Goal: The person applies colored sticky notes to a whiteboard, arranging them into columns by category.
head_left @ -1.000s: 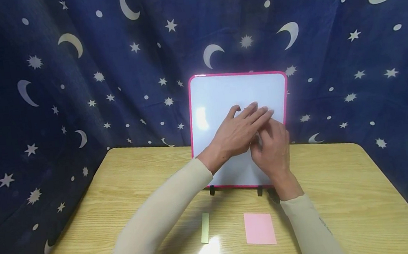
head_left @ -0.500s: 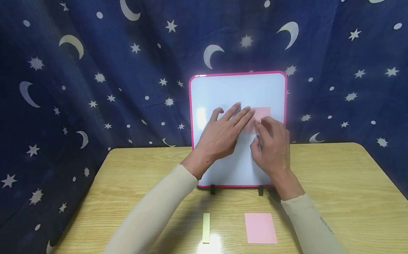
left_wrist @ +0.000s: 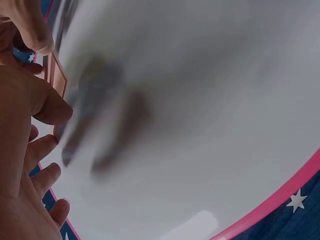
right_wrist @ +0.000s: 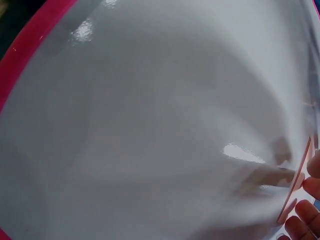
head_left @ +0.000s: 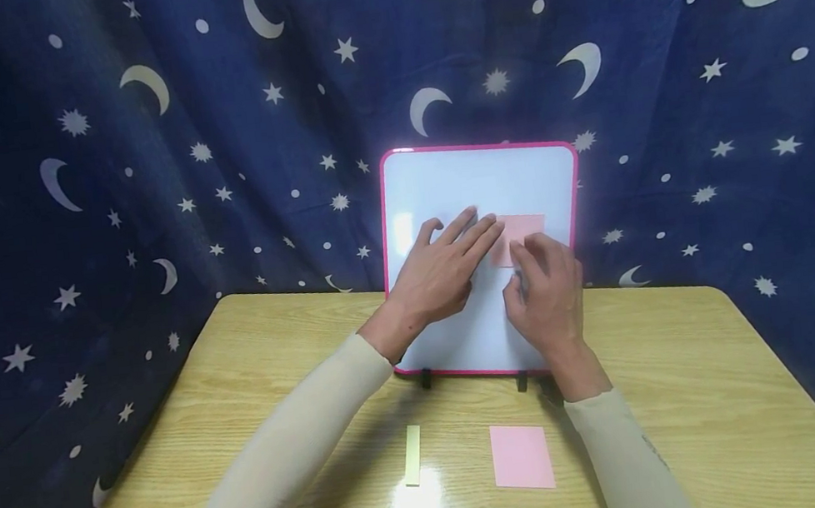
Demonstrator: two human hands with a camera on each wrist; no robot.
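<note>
A pink sticky note [head_left: 528, 226] lies flat against a white board [head_left: 460, 181] with a pink frame, right of its middle. My left hand [head_left: 440, 271] reaches across the board, fingers extended, their tips at the note's left edge. Bent fingers of my right hand [head_left: 548, 292] touch the lower part of the note, and the thumb sits apart below it. The left wrist view shows the note [left_wrist: 58, 82] edge-on beside both hands. Seen from the right wrist, the note [right_wrist: 295, 187] is at the far right with the fingertips over it.
Black stand feet [head_left: 522, 381] hold the board upright on a wooden table [head_left: 297, 342]. In front lie a pink sticky note pad [head_left: 522, 456] and a narrow yellow sticky strip [head_left: 412, 455]. Behind hangs a blue curtain [head_left: 331, 112] with moons and stars.
My left hand has slid left and slightly down across the board, uncovering the pink sticky note beneath it. The right hand stays nearly in place at the note's lower edge.
</note>
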